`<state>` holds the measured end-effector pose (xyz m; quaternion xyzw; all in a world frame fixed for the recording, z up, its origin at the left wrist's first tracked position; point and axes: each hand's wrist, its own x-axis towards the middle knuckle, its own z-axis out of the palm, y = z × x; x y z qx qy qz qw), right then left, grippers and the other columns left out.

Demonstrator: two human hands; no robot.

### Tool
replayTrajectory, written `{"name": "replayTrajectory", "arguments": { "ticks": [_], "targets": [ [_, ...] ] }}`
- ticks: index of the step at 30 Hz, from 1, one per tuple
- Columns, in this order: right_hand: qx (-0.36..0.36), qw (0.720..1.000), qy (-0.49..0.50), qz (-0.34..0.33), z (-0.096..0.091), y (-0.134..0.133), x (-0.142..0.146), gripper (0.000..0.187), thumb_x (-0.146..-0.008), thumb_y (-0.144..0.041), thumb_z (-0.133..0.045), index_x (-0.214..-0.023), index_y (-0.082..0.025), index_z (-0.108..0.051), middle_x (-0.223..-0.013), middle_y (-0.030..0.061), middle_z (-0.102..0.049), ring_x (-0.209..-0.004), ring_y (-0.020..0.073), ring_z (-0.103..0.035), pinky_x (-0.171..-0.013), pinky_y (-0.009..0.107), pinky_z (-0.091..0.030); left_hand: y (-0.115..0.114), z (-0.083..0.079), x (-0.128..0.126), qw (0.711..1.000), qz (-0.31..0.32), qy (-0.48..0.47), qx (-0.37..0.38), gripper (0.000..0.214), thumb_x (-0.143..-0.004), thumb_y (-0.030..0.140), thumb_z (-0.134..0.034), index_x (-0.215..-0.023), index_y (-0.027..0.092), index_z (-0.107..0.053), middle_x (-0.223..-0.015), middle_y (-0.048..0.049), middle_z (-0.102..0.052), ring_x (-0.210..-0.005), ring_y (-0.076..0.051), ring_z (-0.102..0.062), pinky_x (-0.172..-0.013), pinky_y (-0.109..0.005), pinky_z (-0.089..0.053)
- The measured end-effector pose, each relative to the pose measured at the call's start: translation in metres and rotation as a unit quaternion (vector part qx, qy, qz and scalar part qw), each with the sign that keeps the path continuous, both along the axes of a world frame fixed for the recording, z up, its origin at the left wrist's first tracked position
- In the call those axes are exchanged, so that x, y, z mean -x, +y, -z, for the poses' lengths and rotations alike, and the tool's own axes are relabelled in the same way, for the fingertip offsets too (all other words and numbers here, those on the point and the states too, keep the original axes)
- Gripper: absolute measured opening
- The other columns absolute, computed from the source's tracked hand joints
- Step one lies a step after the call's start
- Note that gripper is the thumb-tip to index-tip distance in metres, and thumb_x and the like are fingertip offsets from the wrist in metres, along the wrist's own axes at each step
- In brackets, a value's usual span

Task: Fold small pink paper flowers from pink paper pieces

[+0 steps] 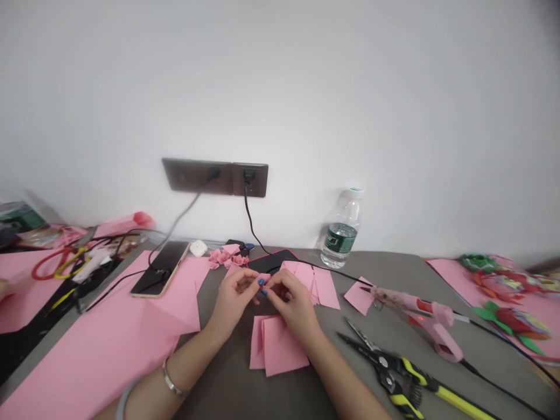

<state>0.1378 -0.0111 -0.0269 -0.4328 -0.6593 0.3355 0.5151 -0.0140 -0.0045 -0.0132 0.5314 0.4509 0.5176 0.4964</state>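
My left hand [234, 300] and my right hand [291, 300] meet over the grey table, pinching a small folded piece of pink paper [263, 279] between their fingertips. The fingers hide most of it. Just below my hands lie overlapping pink paper squares [280, 347], not touched by either hand. Another fanned group of pink paper sheets [321, 287] sits just beyond my right hand. A large pink sheet [109, 350] spreads under my left forearm.
A pink hot glue gun [420, 303] and yellow-handled snips [394, 370] lie to the right. A phone [160, 268] on a cable, small folded pink pieces [227, 256] and a water bottle [341, 230] stand along the back by the wall. Coloured paper flowers [507, 291] lie at far right.
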Motion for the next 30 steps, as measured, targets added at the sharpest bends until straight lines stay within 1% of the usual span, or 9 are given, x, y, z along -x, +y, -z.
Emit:
{"name": "replayTrajectory", "arguments": {
  "ticks": [5,8,12,17,20,23,27,28,30],
  "targets": [
    [0.051,0.998,0.045,0.007,0.0003,0.0002,0.0011,0.012,-0.079,-0.023,-0.064,-0.075,-0.021,-0.053,-0.068,-0.0023,-0.052,-0.058,0.0136,-0.047,-0.054,0.026,-0.034,0.0003,0.0002,-0.0006,1.000,0.003,-0.016,0.006,0.026,-0.072,0.041,-0.075,-0.079,0.017,-0.070,-0.065,0.0009,-0.066,-0.045,-0.010,-0.057,-0.046,-0.023,-0.054],
    [0.076,0.995,0.072,0.001,0.0012,0.0007,0.0009,0.012,-0.080,-0.026,-0.064,-0.077,-0.021,-0.053,-0.068,-0.0024,-0.053,-0.059,0.0140,-0.048,-0.055,0.026,-0.035,0.0004,0.0034,-0.0001,0.998,0.007,-0.047,0.030,0.029,-0.070,0.043,-0.077,-0.081,0.017,-0.070,-0.067,-0.0002,-0.068,-0.051,-0.011,-0.061,-0.051,-0.024,-0.057],
    [0.091,0.991,0.102,-0.006,0.0035,0.0027,0.0002,0.016,-0.079,-0.031,-0.066,-0.078,-0.021,-0.053,-0.068,-0.0026,-0.053,-0.059,0.0138,-0.049,-0.056,0.026,-0.036,0.0003,0.0068,0.0006,0.996,0.014,-0.076,0.053,0.031,-0.069,0.044,-0.079,-0.082,0.017,-0.071,-0.072,-0.0016,-0.070,-0.060,-0.013,-0.066,-0.057,-0.024,-0.059],
    [0.100,0.989,0.103,-0.017,0.0060,0.0032,-0.0002,0.019,-0.078,-0.031,-0.068,-0.079,-0.022,-0.052,-0.068,-0.0031,-0.053,-0.057,0.0129,-0.048,-0.054,0.025,-0.035,0.0004,0.0035,-0.0003,0.997,0.021,-0.061,0.043,0.029,-0.070,0.043,-0.078,-0.079,0.017,-0.069,-0.067,0.0002,-0.067,-0.053,-0.010,-0.061,-0.051,-0.022,-0.056],
    [0.097,0.988,0.113,-0.030,0.0071,0.0030,0.0001,0.021,-0.079,-0.033,-0.070,-0.082,-0.022,-0.052,-0.070,-0.0030,-0.054,-0.059,0.0128,-0.050,-0.054,0.025,-0.036,0.0007,0.0032,-0.0007,0.998,0.024,-0.054,0.037,0.028,-0.072,0.043,-0.076,-0.079,0.017,-0.069,-0.065,0.0000,-0.065,-0.057,-0.012,-0.061,-0.048,-0.020,-0.053],
    [0.095,0.985,0.140,-0.040,0.0082,0.0045,0.0006,0.025,-0.079,-0.039,-0.071,-0.084,-0.022,-0.053,-0.070,-0.0033,-0.053,-0.059,0.0126,-0.050,-0.053,0.024,-0.038,0.0012,0.0057,-0.0004,0.997,0.037,-0.049,0.036,0.027,-0.074,0.041,-0.074,-0.083,0.016,-0.071,-0.069,-0.0017,-0.066,-0.062,-0.013,-0.061,-0.048,-0.019,-0.053],
    [0.104,0.979,0.169,-0.049,0.0085,0.0077,0.0002,0.033,-0.080,-0.051,-0.068,-0.082,-0.021,-0.055,-0.071,-0.0016,-0.055,-0.058,0.0124,-0.053,-0.053,0.024,-0.042,0.0010,0.0088,-0.0007,0.995,0.064,-0.066,0.046,0.030,-0.075,0.037,-0.075,-0.097,0.017,-0.072,-0.084,-0.0049,-0.069,-0.071,-0.016,-0.065,-0.054,-0.022,-0.055],
    [0.110,0.977,0.173,-0.051,0.0083,0.0084,-0.0001,0.035,-0.080,-0.053,-0.068,-0.081,-0.021,-0.055,-0.070,-0.0016,-0.056,-0.057,0.0123,-0.053,-0.053,0.024,-0.042,0.0007,0.0090,-0.0010,0.994,0.072,-0.071,0.047,0.032,-0.073,0.035,-0.076,-0.100,0.017,-0.071,-0.085,-0.0046,-0.069,-0.073,-0.016,-0.065,-0.055,-0.023,-0.056],
    [0.124,0.974,0.179,-0.054,0.0080,0.0095,-0.0009,0.038,-0.078,-0.055,-0.069,-0.079,-0.021,-0.054,-0.067,-0.0025,-0.055,-0.054,0.0120,-0.053,-0.051,0.024,-0.043,0.0000,0.0087,-0.0017,0.994,0.078,-0.070,0.044,0.034,-0.071,0.031,-0.078,-0.101,0.018,-0.070,-0.081,-0.0026,-0.067,-0.072,-0.016,-0.064,-0.057,-0.024,-0.056]
  ]
}}
